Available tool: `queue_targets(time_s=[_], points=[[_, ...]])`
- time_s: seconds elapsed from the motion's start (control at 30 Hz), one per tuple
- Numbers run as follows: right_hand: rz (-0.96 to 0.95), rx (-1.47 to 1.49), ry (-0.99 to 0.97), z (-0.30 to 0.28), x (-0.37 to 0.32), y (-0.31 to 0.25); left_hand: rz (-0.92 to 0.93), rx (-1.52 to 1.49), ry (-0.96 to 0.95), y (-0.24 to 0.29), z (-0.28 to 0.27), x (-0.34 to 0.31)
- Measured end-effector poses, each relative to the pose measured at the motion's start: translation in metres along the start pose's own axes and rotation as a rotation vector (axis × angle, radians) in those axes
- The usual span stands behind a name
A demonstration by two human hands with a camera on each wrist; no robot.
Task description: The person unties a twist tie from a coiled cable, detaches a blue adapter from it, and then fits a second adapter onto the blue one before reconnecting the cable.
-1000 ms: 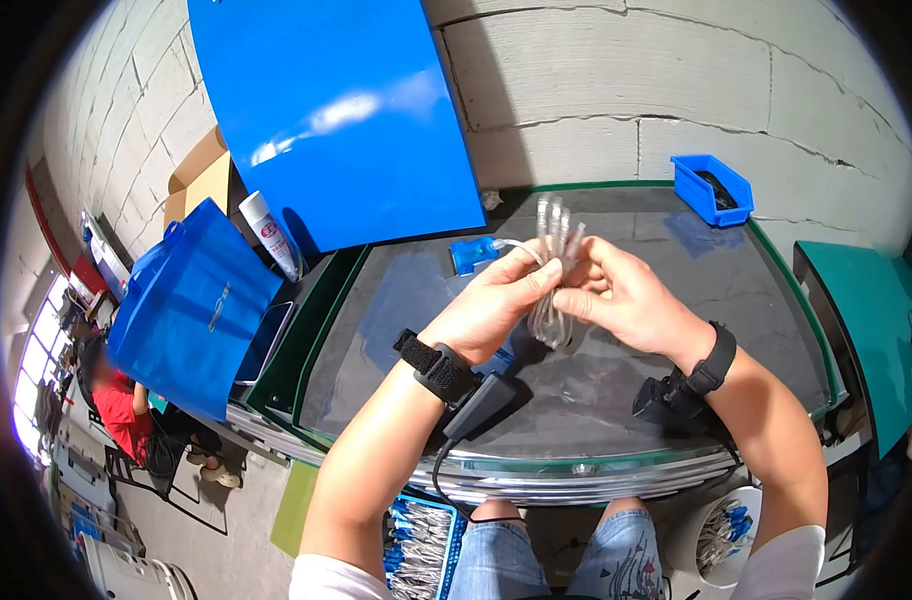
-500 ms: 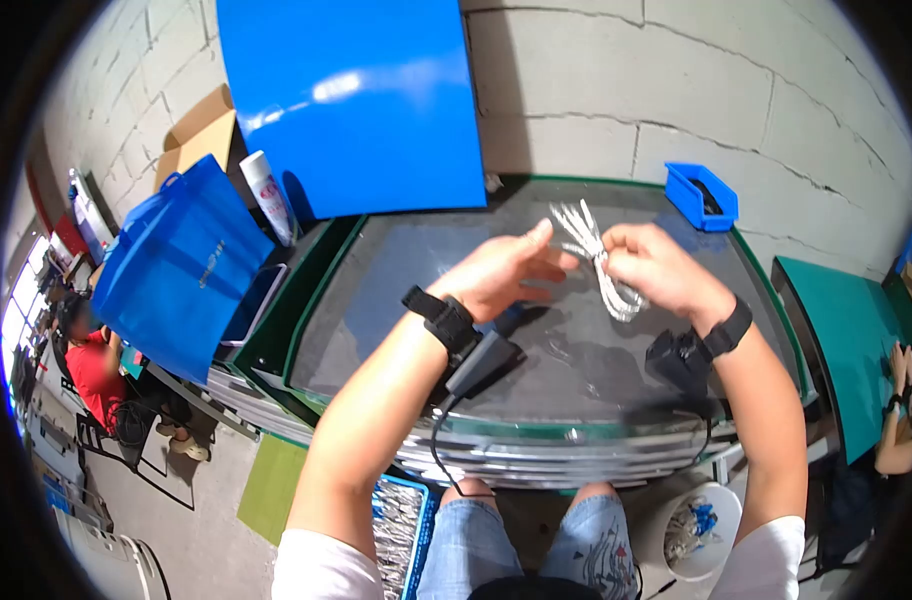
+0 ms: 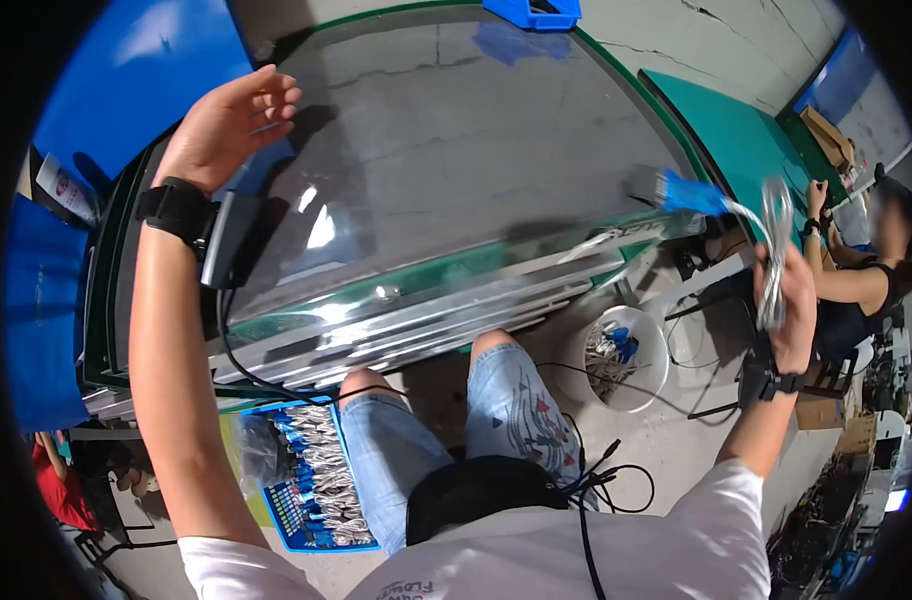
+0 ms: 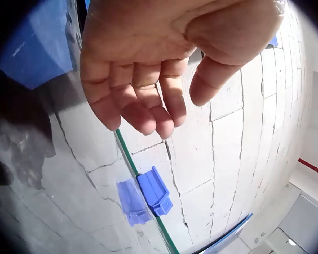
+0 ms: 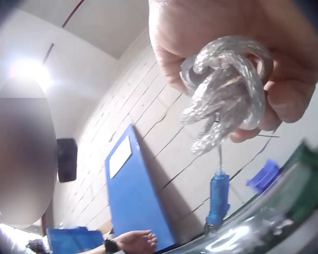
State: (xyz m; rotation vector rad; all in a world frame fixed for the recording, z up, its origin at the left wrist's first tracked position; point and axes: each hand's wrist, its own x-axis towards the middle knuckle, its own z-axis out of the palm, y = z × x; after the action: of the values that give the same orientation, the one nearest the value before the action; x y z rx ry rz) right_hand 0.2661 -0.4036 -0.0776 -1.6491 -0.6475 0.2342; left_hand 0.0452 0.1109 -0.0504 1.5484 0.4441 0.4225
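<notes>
Out past the table's right end, my right hand (image 3: 798,310) grips a coiled, clear-jacketed silvery cable (image 3: 776,235). Its blue plug (image 3: 694,194) sticks out to the left, over the table's corner. In the right wrist view, the fingers curl round the bundled loops (image 5: 228,90) and the blue plug (image 5: 218,198) hangs below them. My left hand (image 3: 226,130) is held above the left side of the dark tabletop (image 3: 456,130), holding nothing. The left wrist view shows its fingers (image 4: 143,106) loosely bent and the thumb apart from them.
A white bucket (image 3: 662,375) with blue-plugged cables stands on the floor at the right. Beside my legs, a blue basket (image 3: 276,515) holds many bundled cables. A small blue bin (image 3: 531,12) sits at the table's back edge. Another person (image 3: 861,270) is at the green table (image 3: 721,135).
My hands have parted. The right hand has carried the coiled cable off to the right, past the table's end; the left let go and moved left. The head view has turned down and right.
</notes>
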Motion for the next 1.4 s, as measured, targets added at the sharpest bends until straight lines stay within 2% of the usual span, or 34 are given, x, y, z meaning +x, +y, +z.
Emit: queue_targets(time_s=[0.17,0.3,0.37,0.4,0.43,0.5,0.53,0.57,0.6,0.67,0.7,0.73,0.8,0.87,0.9,0.93,0.97,1.0,1.07,1.13,1.17,1.23,1.27,1.33,1.37,1.4], points=[[0.279,0.013,0.044,-0.08,-0.064,0.089,0.016,-0.017,-0.053,-0.004,-0.01,0.005],[0.478,-0.082,0.055,-0.109,-0.09,0.183,0.061,-0.056,-0.114,-0.007,-0.027,0.009],[0.496,-0.201,0.2,-0.102,-0.097,0.239,0.07,-0.062,-0.074,-0.007,-0.03,0.009],[0.583,-0.189,0.121,-0.116,-0.098,0.279,0.083,-0.069,-0.035,-0.006,-0.034,0.008],[0.703,-0.307,0.109,-0.111,-0.098,0.292,0.097,-0.081,-0.028,-0.005,-0.04,0.008],[0.705,-0.445,0.118,-0.117,-0.101,0.35,0.162,-0.172,-0.101,-0.001,-0.048,-0.001],[0.764,-0.456,0.099,-0.124,-0.101,0.381,0.194,-0.211,-0.148,0.003,-0.052,-0.01],[0.77,-0.391,0.154,-0.109,-0.101,0.383,0.245,-0.182,-0.279,0.011,-0.05,-0.026],[0.883,-0.355,0.126,-0.109,-0.103,0.408,0.343,-0.101,-0.145,0.012,-0.057,-0.047],[0.909,-0.446,0.151,-0.087,-0.106,0.419,0.456,-0.082,0.113,0.008,-0.06,-0.095],[0.915,-0.448,0.136,-0.076,-0.104,0.416,0.487,0.112,0.189,0.004,-0.067,-0.122],[0.941,-0.433,0.041,-0.067,-0.099,0.407,0.515,0.306,0.26,-0.001,-0.076,-0.149],[0.968,-0.42,-0.076,-0.059,-0.095,0.394,0.423,-0.003,0.174,-0.023,-0.088,-0.198],[0.929,-0.324,-0.182,-0.055,-0.091,0.397,0.357,0.05,0.497,-0.047,-0.058,-0.239],[0.881,-0.327,-0.323,-0.063,-0.084,0.408,0.346,0.022,0.597,-0.063,-0.053,-0.254],[0.878,-0.31,-0.265,-0.055,-0.08,0.406,0.339,0.001,0.707,-0.083,-0.054,-0.268],[0.805,-0.268,-0.288,-0.049,-0.074,0.399,0.341,-0.001,0.756,-0.106,-0.06,-0.281],[0.769,-0.299,-0.348,-0.03,-0.065,0.37,0.256,0.005,0.899,-0.126,-0.06,-0.293],[0.577,-0.43,-0.449,0.005,-0.057,0.331,0.165,-0.033,1.045,-0.192,-0.084,-0.32],[0.223,-0.749,-0.611,0.042,-0.051,0.29,-0.037,-0.116,1.16,-0.281,-0.115,-0.351],[0.146,-0.774,-0.649,0.074,-0.053,0.249,-0.128,-0.193,1.251,-0.322,-0.124,-0.362],[0.122,-0.769,-0.703,0.123,-0.059,0.186,-0.168,-0.302,1.267,-0.436,-0.148,-0.398],[0.105,-0.753,-0.743,0.141,-0.062,0.159,-0.347,-0.172,1.275,-0.478,-0.149,-0.413],[0.131,-0.788,-0.772,0.171,-0.067,0.118,-0.463,-0.292,1.297,-0.557,-0.143,-0.433],[0.044,-0.802,-0.793,0.181,-0.07,0.106,-0.586,-0.344,1.277,-0.58,-0.137,-0.433],[-0.042,-0.817,-0.814,0.191,-0.072,0.093,-0.709,-0.314,1.366,-0.599,-0.126,-0.424]])
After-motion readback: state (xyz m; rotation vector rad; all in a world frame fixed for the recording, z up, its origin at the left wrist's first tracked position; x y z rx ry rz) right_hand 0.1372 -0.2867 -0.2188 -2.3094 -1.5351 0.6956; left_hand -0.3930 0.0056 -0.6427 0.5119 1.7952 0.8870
